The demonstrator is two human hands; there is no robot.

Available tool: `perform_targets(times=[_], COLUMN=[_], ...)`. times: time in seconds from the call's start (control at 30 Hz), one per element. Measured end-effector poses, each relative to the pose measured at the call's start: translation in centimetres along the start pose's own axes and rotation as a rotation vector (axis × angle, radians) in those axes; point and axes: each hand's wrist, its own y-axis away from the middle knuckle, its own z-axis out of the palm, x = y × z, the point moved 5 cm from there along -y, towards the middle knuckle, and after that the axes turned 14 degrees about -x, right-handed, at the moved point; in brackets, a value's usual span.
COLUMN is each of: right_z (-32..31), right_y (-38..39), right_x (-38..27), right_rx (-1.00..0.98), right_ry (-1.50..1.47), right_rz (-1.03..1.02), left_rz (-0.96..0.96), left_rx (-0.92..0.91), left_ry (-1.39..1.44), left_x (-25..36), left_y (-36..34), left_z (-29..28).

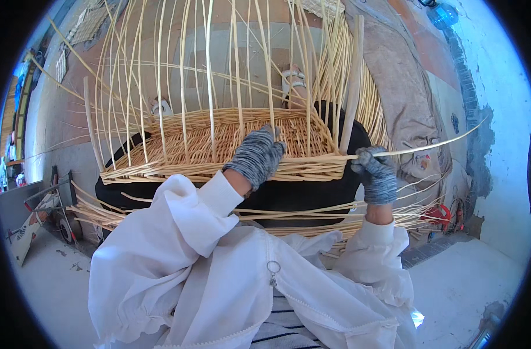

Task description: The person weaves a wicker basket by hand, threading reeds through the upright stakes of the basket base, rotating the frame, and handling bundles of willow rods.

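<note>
A rectangular wicker basket base (213, 142) lies in front of me, with several pale upright willow stakes (210, 75) rising from it. My left hand (255, 158), in a grey knitted glove, is closed over the near woven edge beside one stake; its fingertips are partly hidden. At the near right corner, my right hand (377, 173), gloved alike, grips a loose willow rod (434, 146). The rod runs out of the weave, and its thin tip curves away to the right. A thicker peeled corner post (352, 87) stands beside that corner.
Black padding (300, 203) supports the basket. Loose rods (405, 220) lie across between it and my lap. A large bundle of rods (364, 99) rests on the floor at the far right, beside a crumpled brown cloth (402, 87). A small wheeled frame (61, 218) stands at left.
</note>
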Motion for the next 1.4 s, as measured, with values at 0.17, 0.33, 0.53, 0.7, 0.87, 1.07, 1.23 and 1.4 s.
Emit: perform_targets(times=[0.17, 0.33, 0.53, 0.7, 0.87, 1.07, 1.23, 1.4], right_z=[0.0, 5.2, 16.8, 16.1, 18.6, 8.9, -2.8, 2.3], right_y=[-0.1, -1.1, -11.9, -17.1, -13.8, -3.1, -0.2, -2.2], right_x=[0.0, -5.8, -6.0, -2.7, -7.3, -11.2, -5.8, -0.4], right_rx=[0.021, -0.110, -0.156, -0.323, -0.387, 0.010, 0.215, -0.224], right_ry=[-0.022, 0.499, 1.761, 1.236, 0.506, 0.235, 0.105, -0.546], right_rz=[-0.008, -0.200, -0.488, 0.030, -0.191, -0.337, -0.309, -0.430], left_rz=[0.150, -0.002, -0.086, -0.013, -0.033, 0.008, 0.163, -0.096], left_rx=[-0.272, -0.226, -0.040, 0.009, -0.087, -0.084, -0.109, 0.190], left_ry=[0.469, 0.344, 0.294, 0.246, 0.331, 0.377, 0.396, 0.342], left_x=[1.0, 0.7, 0.8, 0.6, 0.6, 0.3, 0.6, 2.7], left_y=[0.4, 0.6, 0.8, 0.3, 0.2, 0.1, -0.3, 0.6], left_z=[-0.3, 0.4, 0.6, -0.1, 0.3, 0.1, 0.5, 0.8])
